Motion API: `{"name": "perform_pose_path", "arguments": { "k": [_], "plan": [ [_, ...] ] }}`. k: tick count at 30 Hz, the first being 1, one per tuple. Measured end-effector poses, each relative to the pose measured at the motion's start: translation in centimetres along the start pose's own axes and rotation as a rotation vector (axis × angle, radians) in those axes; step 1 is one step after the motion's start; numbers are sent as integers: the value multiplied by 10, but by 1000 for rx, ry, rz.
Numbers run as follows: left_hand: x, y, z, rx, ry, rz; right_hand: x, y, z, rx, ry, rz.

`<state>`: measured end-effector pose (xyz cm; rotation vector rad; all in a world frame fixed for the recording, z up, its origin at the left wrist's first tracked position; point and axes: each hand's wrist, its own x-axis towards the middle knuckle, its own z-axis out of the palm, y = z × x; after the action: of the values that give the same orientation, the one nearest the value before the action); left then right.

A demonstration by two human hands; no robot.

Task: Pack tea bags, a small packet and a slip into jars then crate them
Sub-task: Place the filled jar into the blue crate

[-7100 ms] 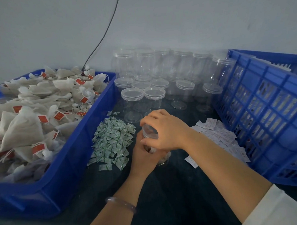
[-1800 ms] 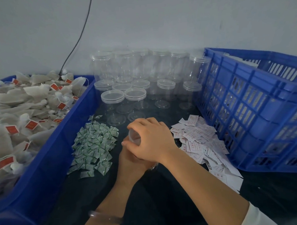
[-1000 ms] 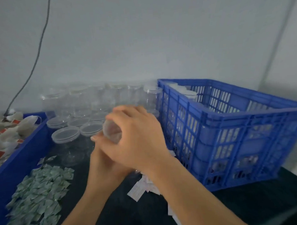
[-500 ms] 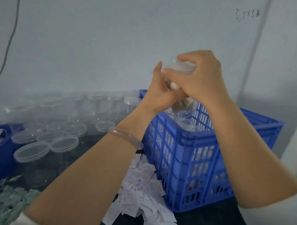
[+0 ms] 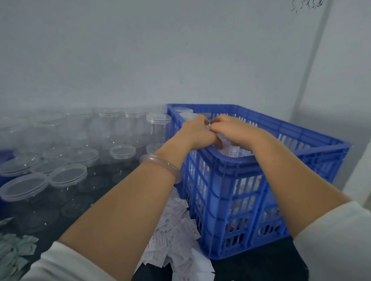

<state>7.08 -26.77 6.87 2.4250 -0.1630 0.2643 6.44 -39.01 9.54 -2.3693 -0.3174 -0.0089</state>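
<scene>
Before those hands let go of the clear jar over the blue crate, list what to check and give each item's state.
1. Left hand and right hand both grip the clear plastic jar: ok.
2. Jar is past the near rim of the blue slatted plastic crate: ok.
3. Jar resting on something inside: cannot tell, the rim hides its base.
4. Lid screwed tight: cannot tell, fingers cover it.
5. Tea bags, packet and slip inside the jar: cannot tell.

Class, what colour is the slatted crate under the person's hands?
The crate is blue; the head view shows it.
</scene>
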Motion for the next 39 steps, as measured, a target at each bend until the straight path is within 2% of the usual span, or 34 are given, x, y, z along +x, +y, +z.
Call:
{"name": "perform_pose_path", "arguments": {
  "k": [2,6,11,15,20,22,25,27,29,32,35,36,39],
  "plan": [
    [-1,6,-3,68,-30,-3,1,0,1,-43,-84,66],
    [0,7,0,114,-58,-19,-1,0,-2,46,-201,139],
    [-3,6,-3,105,-72,18,1,10,-8,147,-116,157],
    [-6,5,-4,60,-36,38,3,12,-5,154,-155,181],
    [-15,4,-7,100,-2,25,10,14,-1,-85,-125,150],
    [-20,7,-8,75,17,-5,13,20,0,-250,-84,123],
    [-33,9,-11,64,63,101,14,21,1,-360,-91,83],
    [-40,1,-10,-87,122,159,10,15,3,-350,-100,86],
    [-51,-14,-12,-171,179,224,5,4,5,-413,-10,-3],
    [-68,-49,-28,-106,290,275,-10,-32,18,-424,229,-329],
    [-80,-109,-55,219,315,137,-24,-80,58,-321,289,-673],
    [-88,-132,-66,342,331,43,-25,-94,77,-271,260,-714],
    [-115,-202,-97,570,327,-304,-11,-122,147,-194,56,-615]
  ]
}}
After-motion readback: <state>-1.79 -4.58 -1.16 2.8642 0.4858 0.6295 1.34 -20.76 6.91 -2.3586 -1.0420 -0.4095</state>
